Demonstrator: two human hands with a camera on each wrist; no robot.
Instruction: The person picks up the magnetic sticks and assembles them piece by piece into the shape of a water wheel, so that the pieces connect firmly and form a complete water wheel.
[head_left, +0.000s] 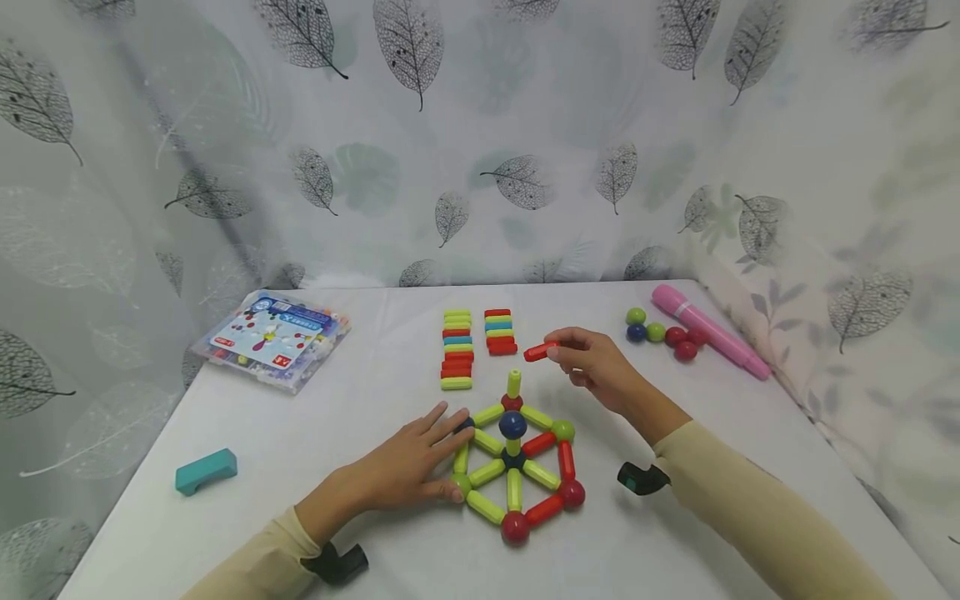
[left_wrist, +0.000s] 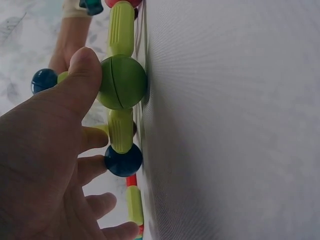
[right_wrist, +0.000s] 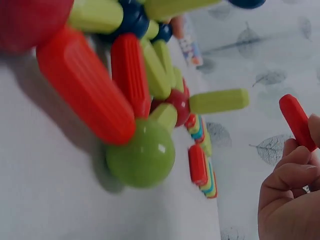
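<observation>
The fingers [head_left: 561, 337] of the right hand [head_left: 600, 367] pinch a short red stick [head_left: 540, 352] by one end and hold it in the air, above the desk [head_left: 750, 433] and just behind the wheel-shaped model [head_left: 516, 467]. The left hand [head_left: 408, 467] lies flat with straight, relaxed fingers; it holds nothing, and its fingertips touch the left side of the model, the thumb [left_wrist: 82, 75] pressing against a green ball [left_wrist: 122, 82] at the rim (the left wrist view shows this contact clearly). The model rests on the desk between both hands: yellow-green and red sticks form a hexagon with spokes, balls sit at the corners, a dark blue ball [head_left: 513, 423] is at the centre, and one yellow-green stick [head_left: 513, 383] stands upright on the far red ball. Behind it lie two rows of spare sticks [head_left: 457, 348]. To the right are some loose balls [head_left: 663, 333] beside a pink pen-like tool [head_left: 708, 330]. To the left lie a toy packet [head_left: 272, 337] and a teal block [head_left: 206, 470].
</observation>
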